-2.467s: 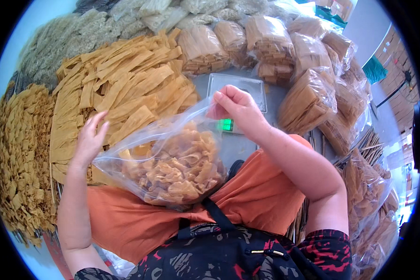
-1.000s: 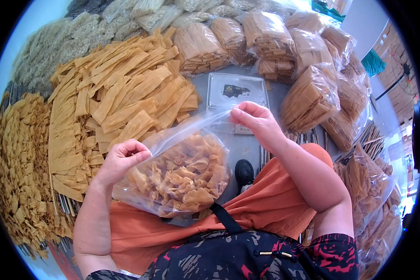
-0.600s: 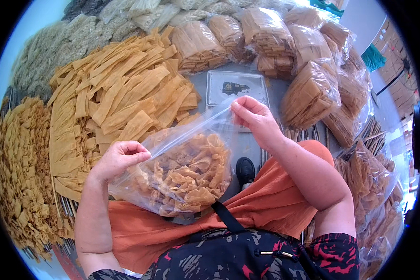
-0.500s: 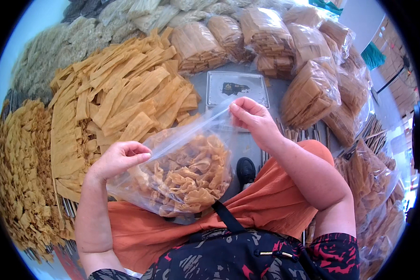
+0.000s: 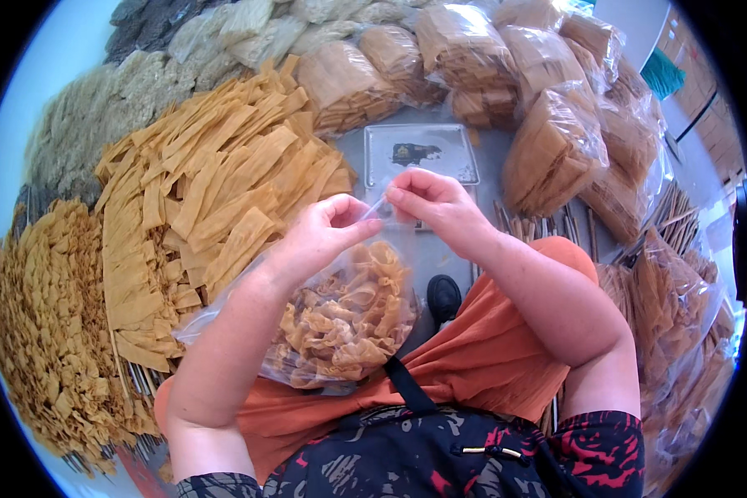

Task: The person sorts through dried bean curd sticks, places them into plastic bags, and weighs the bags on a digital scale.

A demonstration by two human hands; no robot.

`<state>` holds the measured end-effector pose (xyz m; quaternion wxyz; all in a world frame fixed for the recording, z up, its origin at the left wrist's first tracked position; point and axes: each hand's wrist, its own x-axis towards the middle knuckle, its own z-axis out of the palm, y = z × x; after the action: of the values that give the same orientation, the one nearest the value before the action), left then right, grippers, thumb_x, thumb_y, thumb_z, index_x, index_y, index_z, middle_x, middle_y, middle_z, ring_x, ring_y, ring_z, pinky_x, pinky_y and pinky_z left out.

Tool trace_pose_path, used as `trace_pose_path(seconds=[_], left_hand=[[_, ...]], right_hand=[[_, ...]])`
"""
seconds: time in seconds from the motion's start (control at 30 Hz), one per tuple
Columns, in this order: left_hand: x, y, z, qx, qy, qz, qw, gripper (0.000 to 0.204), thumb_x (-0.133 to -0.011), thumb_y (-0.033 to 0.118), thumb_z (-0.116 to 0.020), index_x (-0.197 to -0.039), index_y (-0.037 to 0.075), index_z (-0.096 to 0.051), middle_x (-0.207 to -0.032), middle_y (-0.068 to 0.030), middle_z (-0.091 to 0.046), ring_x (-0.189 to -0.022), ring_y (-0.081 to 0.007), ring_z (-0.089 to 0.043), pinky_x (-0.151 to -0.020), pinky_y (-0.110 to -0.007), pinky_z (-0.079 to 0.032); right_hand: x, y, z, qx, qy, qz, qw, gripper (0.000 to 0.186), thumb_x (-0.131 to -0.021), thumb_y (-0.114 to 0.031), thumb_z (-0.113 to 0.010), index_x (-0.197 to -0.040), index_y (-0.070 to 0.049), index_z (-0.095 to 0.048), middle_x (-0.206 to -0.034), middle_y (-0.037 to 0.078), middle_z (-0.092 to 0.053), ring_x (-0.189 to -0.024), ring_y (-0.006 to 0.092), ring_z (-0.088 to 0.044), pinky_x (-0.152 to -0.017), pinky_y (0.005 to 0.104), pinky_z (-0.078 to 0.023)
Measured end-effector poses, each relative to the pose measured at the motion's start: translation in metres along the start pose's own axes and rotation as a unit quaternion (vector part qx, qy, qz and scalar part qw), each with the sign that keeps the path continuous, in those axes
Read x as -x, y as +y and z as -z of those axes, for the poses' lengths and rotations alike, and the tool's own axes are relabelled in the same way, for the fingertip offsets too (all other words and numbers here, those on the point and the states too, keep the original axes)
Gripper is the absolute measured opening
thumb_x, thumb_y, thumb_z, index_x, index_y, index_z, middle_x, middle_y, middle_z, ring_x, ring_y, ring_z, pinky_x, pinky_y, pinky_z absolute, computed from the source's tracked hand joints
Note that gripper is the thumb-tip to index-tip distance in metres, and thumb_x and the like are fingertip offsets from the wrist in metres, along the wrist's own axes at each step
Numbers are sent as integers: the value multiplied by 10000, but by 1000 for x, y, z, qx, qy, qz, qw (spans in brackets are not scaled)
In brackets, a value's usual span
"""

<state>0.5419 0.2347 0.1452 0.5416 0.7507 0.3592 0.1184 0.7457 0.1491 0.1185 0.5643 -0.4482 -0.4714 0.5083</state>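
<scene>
A clear plastic bag (image 5: 346, 319) filled with curly, tan dried pieces rests at my lap. Its top edge is pulled up between my hands. My left hand (image 5: 328, 228) pinches that edge between thumb and fingers. Close beside it, my right hand (image 5: 430, 202) pinches the same edge near the bag's right corner. The two sets of fingertips are almost touching. My left forearm covers part of the bag's left side, where a loose plastic corner sticks out.
Flat tan sheets (image 5: 216, 174) are heaped at the left, with crinkled strips (image 5: 54, 324) beyond them. A metal platform scale (image 5: 422, 153) stands ahead. Bagged tan sheets (image 5: 554, 149) are stacked at the right, near thin sticks (image 5: 671, 212). Pale bundles (image 5: 100, 116) lie far left.
My left hand has slid along the bag's top edge, up and to the right, to meet my right hand. My right hand has shifted slightly left, still pinching.
</scene>
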Motion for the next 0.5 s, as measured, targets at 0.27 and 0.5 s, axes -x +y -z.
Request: trace_pose_path(seconds=[0.27,0.5], left_hand=[[12,7,-25,-83,123,-97,984,167,-883,179,-727,-971,47,-676,-862,40,-621,-741,-54,-520,-722,-213,-448],[8,4,-26,31,105,-56,992,163,-892,161,-724,-963,22,-674,-865,31,-643,-779,-31,-552,-711,-189,-449]], right_hand=[[-7,-4,27,161,-25,23,986,135,-969,-154,-617,-989,-26,-656,-849,-35,-613,-805,46,-540,-725,214,-460],[-5,-6,28,105,-47,-2,993,158,-974,-176,-613,-999,-29,-664,-856,-36,-622,-798,45,-536,-739,213,-459]])
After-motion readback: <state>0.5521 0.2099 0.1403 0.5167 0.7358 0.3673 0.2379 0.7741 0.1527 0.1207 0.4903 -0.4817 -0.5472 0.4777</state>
